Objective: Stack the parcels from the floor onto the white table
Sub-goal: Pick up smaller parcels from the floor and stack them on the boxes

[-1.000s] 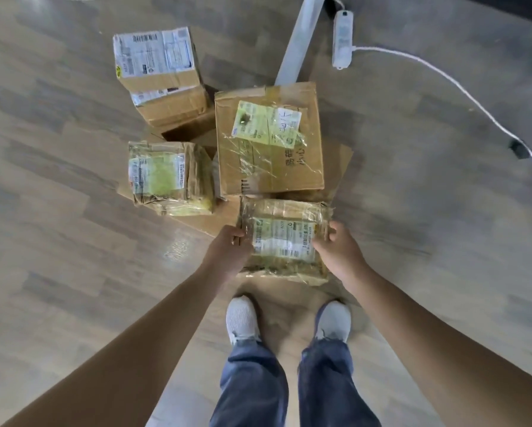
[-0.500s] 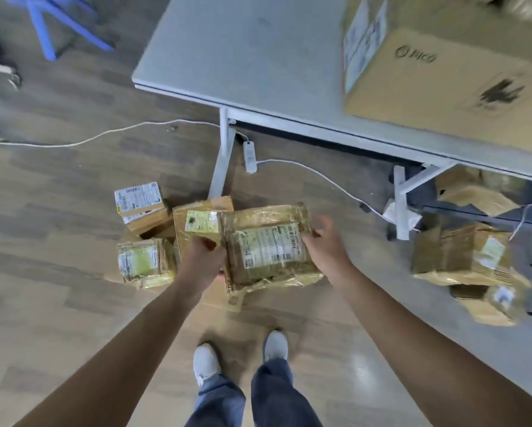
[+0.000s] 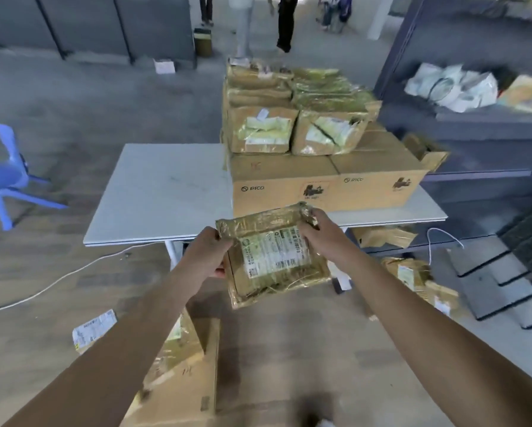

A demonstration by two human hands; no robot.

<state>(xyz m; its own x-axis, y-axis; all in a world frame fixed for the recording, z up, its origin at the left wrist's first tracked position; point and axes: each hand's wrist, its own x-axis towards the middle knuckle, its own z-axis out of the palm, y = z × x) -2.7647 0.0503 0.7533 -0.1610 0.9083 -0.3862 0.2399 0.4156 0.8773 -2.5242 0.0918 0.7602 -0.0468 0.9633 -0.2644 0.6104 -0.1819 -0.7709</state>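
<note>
I hold a flat brown taped parcel [image 3: 274, 257] with a white label in the air, just in front of the white table's near edge. My left hand [image 3: 211, 252] grips its left side and my right hand [image 3: 321, 234] grips its upper right corner. The white table [image 3: 163, 192] carries a stack of parcels [image 3: 292, 115] on two large PICO cartons [image 3: 329, 183] on its right half. Other parcels [image 3: 181, 374] lie on the floor below my left arm, partly hidden by it.
A blue stool [image 3: 3, 180] stands at the left. A white cable [image 3: 58, 278] runs across the floor. More parcels [image 3: 418, 278] lie under and right of the table, beside dark shelving [image 3: 474, 134]. People stand far behind.
The parcel went from the floor pile up to chest height, both hands still on it. My view swung up from the floor to the table and its stack.
</note>
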